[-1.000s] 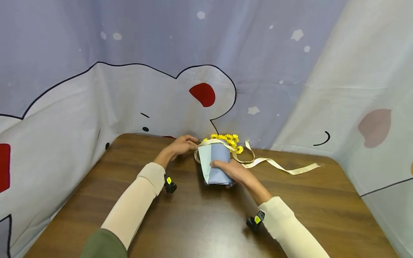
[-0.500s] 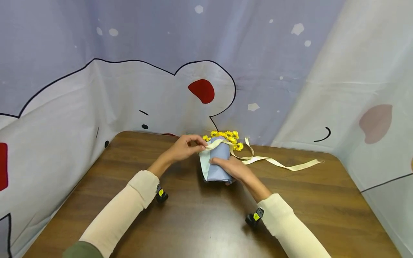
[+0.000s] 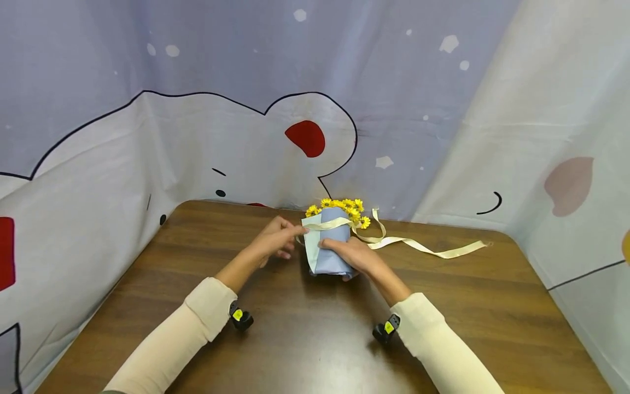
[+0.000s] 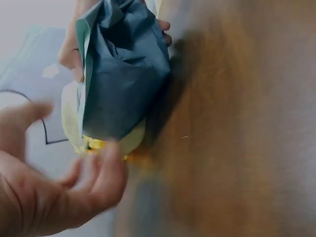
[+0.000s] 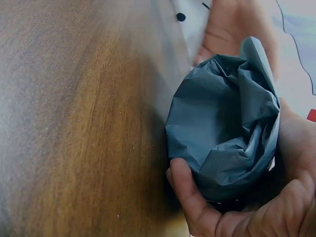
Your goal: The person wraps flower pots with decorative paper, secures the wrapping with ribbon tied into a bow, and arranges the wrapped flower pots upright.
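Blue wrapping paper makes up a flower bouquet (image 3: pixel 331 265) lying on the table, with yellow flowers (image 3: pixel 351 210) out of its far end. My right hand (image 3: pixel 358 256) grips the wrapped bundle from the right, thumb over the top; the right wrist view shows its fingers curled round the crumpled paper end (image 5: pixel 217 118). A cream ribbon (image 3: pixel 334 223) crosses over the paper just below the blooms. By the bouquet's left edge is my left hand (image 3: pixel 272 242), close to the ribbon. In the left wrist view its thumb and fingers are spread apart, with nothing between them.
The ribbon's long tail (image 3: pixel 443 253) curls over the wooden table (image 3: pixel 315 328) to the right. Behind the table's far edge hangs a printed curtain (image 3: pixel 221 148), right behind the flowers.
My left hand reached in and took the ribbon at the left edge, laid it flatter across the paper, then let go and drew back left and down. The right hand keeps its hold.
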{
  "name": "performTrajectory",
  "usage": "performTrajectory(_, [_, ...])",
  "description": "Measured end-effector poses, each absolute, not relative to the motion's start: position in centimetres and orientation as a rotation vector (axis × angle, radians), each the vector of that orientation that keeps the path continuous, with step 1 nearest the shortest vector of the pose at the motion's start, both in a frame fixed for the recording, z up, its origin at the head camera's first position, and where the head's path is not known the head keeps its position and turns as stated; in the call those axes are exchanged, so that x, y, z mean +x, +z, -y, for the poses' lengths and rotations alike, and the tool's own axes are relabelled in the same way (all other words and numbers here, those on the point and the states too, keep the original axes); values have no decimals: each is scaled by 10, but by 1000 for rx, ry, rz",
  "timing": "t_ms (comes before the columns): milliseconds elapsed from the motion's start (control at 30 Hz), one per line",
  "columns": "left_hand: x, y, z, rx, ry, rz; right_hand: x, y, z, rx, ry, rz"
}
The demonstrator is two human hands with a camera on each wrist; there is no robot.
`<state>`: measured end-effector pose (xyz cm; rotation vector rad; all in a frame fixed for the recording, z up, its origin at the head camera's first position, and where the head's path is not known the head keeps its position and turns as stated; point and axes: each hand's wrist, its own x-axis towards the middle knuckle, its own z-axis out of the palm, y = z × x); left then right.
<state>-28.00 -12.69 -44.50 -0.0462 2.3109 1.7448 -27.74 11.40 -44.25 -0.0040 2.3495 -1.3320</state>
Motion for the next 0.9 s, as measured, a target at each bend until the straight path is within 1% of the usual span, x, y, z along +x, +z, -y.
performTrajectory(67, [-274, -450, 130, -48, 1676, -2094, -278, -441, -114, -4, -1312, -2365])
performTrajectory(167, [-267, -459, 130, 62, 1631, -1901, -279, -440, -115, 0, -1285, -2379])
performTrajectory(267, [-264, -466, 127, 174, 1677, -1839, -280, -439, -114, -9, -1279, -2377])
performTrajectory(367, [-265, -469, 126, 191, 1706, -1808, -280, -440, -114, -10, -1294, -2367])
performTrajectory(633, [-279, -461, 123, -101, 1711, -1727, -277, -438, -113, -30, -1313, -2339])
performTrajectory(700, [-283, -460, 115, -133, 1720, -1724, -283, -445, -116, -59, -1312, -2336])
performTrajectory(900, [-292, -456, 97, -213, 1630, -1845, -284, -446, -113, -80, -1283, -2341])
